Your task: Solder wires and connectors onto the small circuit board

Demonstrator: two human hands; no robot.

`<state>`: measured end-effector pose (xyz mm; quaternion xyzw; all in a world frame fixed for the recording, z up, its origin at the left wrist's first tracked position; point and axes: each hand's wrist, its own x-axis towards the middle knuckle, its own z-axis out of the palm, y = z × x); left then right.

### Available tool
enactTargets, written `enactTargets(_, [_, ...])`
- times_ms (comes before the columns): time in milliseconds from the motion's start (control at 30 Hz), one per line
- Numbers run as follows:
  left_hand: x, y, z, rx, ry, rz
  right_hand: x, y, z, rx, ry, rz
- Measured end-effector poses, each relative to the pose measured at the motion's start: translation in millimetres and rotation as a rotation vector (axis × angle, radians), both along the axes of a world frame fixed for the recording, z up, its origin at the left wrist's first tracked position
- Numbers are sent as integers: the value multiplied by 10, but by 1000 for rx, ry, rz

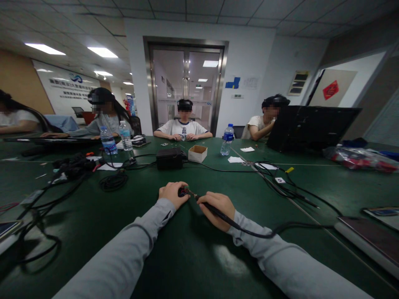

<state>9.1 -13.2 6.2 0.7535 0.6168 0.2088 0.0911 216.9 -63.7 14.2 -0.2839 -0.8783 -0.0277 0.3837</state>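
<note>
My left hand (172, 193) rests on the green table (193, 253) with its fingers curled round a small dark part (183, 192) with red on it. My right hand (217, 207) is closed on a black pen-like tool (208, 206) whose thin tip points left at that small part. A black cable (258, 233) runs from the tool over my right wrist and off to the right. Both forearms wear grey sleeves.
A black box (169, 158) and a small cardboard box (197, 153) stand beyond my hands. Water bottles (228, 139), tangled black cables (75, 166), an open laptop (308, 126) and paper scraps lie around. Several people sit at the far side.
</note>
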Motion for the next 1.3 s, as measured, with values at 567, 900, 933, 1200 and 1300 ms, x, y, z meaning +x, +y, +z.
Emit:
enactTargets(567, [2, -28, 36, 2, -2, -7, 10, -7, 9, 49, 32, -54])
enactTargets(900, [3, -3, 8, 4, 0, -11, 10, 11, -3, 27, 16, -38])
enactTargets(933, [3, -1, 5, 5, 0, -10, 10, 10, -3, 28, 22, -36])
enactTargets(1200, [6, -15, 27, -12, 11, -5, 1, -8, 0, 44, 25, 0])
enactTargets(1300, [11, -26, 42, -21, 14, -4, -3, -7, -1, 37, 7, 1])
